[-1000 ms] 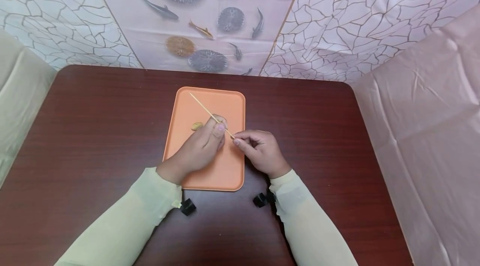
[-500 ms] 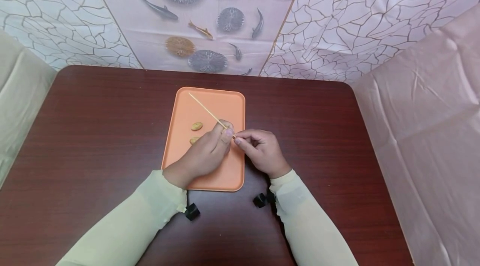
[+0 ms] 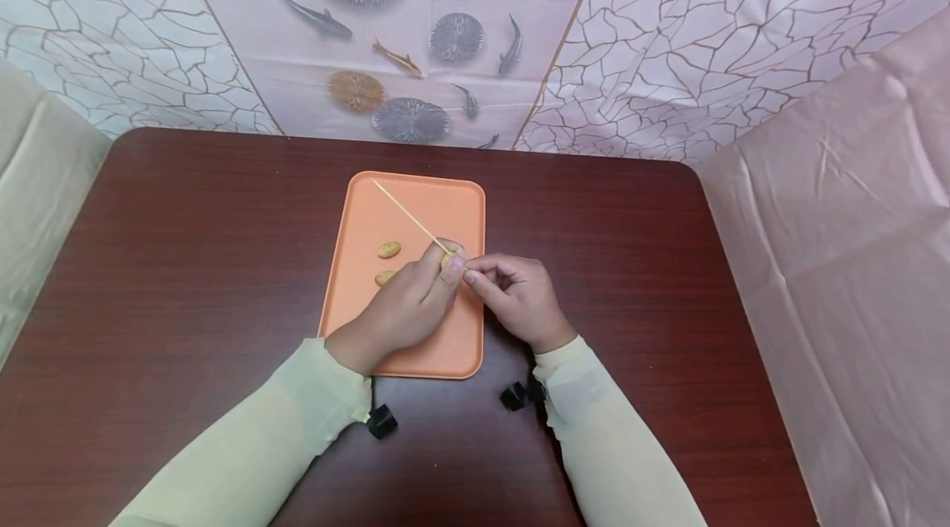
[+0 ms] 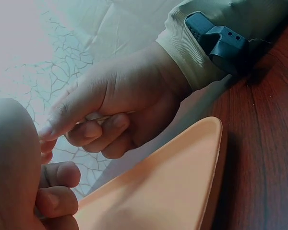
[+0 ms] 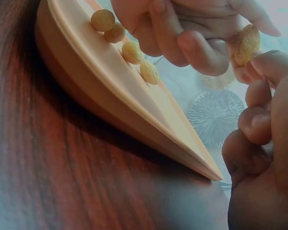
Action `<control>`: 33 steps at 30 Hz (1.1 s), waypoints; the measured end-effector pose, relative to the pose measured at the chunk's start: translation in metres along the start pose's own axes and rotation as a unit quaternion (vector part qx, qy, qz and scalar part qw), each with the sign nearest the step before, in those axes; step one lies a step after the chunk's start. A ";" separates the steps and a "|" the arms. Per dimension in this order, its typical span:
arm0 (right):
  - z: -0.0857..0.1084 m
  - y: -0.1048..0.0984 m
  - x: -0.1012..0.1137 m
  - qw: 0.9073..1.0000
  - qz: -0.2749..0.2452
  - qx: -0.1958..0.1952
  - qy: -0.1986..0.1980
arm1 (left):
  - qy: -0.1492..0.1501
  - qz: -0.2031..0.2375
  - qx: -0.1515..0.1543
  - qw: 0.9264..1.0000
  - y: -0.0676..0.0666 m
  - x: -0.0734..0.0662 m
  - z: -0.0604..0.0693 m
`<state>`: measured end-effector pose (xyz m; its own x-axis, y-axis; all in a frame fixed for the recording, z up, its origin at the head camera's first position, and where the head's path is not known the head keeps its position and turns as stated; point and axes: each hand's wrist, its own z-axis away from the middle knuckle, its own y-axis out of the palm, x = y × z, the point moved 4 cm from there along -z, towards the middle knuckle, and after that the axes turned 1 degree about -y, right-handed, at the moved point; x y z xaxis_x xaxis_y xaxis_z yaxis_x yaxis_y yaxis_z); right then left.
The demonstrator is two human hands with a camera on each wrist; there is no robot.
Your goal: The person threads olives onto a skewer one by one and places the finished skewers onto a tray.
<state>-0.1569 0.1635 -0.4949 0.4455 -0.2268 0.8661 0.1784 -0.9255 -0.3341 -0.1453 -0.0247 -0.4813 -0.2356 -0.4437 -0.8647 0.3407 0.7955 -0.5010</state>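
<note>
Near the centre of the head view, my left grip (image 3: 406, 298) holds a yellow piece (image 5: 247, 45) — my right grip (image 3: 515, 296) pinches the thin stick (image 3: 408, 215), which slants toward the upper left over the orange tray (image 3: 449, 350).

Bright head view, soft sheen on table (image 3: 438, 461), 2 hazy wrist views, shadow beside tray (image 5: 81, 91)

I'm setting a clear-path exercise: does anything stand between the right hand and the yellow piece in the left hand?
Nothing visible does. In the right wrist view, the right hand is right beside the yellow piece that the left hand holds; the loose pieces lie aside on the tray.
</note>
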 end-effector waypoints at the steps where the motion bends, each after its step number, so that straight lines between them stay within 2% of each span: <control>1: 0.000 0.000 0.000 1.000 0.002 -0.002 0.001 | -0.006 -0.003 -0.002 1.000 0.000 0.000 0.000; 6: 0.000 -0.002 0.001 1.000 0.011 -0.001 0.006 | -0.032 -0.008 -0.005 0.999 -0.004 0.000 0.000; 9: 0.000 -0.003 0.002 0.999 0.042 0.002 -0.001 | -0.035 -0.018 -0.005 0.999 -0.008 -0.001 -0.001; 14: -0.002 -0.005 0.002 0.996 0.091 -0.015 -0.004 | -0.033 -0.038 0.019 0.999 -0.018 -0.001 -0.004; 16: -0.002 -0.006 0.000 0.996 0.090 -0.023 0.006 | -0.026 -0.049 0.025 0.998 -0.026 0.002 -0.006; 19: -0.002 -0.008 -0.004 0.996 0.083 -0.038 0.026 | -0.022 -0.082 0.005 0.996 -0.044 0.008 -0.009; 22: -0.002 -0.009 -0.008 0.994 0.083 -0.047 0.047 | -0.044 -0.123 -0.031 0.991 -0.065 0.019 -0.010; 25: -0.002 -0.010 -0.011 0.993 0.092 -0.050 0.062 | -0.069 -0.155 -0.044 0.984 -0.078 0.030 -0.010; 27: -0.002 -0.010 -0.011 0.991 0.100 -0.050 0.068 | -0.073 -0.177 -0.033 0.981 -0.080 0.037 -0.011; 29: -0.003 -0.010 -0.012 0.990 0.111 -0.048 0.072 | -0.063 -0.194 -0.020 0.979 -0.079 0.043 -0.011; 33: -0.002 -0.008 -0.014 0.989 0.125 -0.034 0.074 | -0.048 -0.215 -0.014 0.975 -0.076 0.048 -0.011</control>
<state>-0.1664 0.1736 -0.5035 0.3336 -0.4884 0.8063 0.0181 -0.8518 -0.5235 -0.1929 -0.1017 -0.4848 -0.2644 -0.7740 -0.5754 0.2036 0.5384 -0.8177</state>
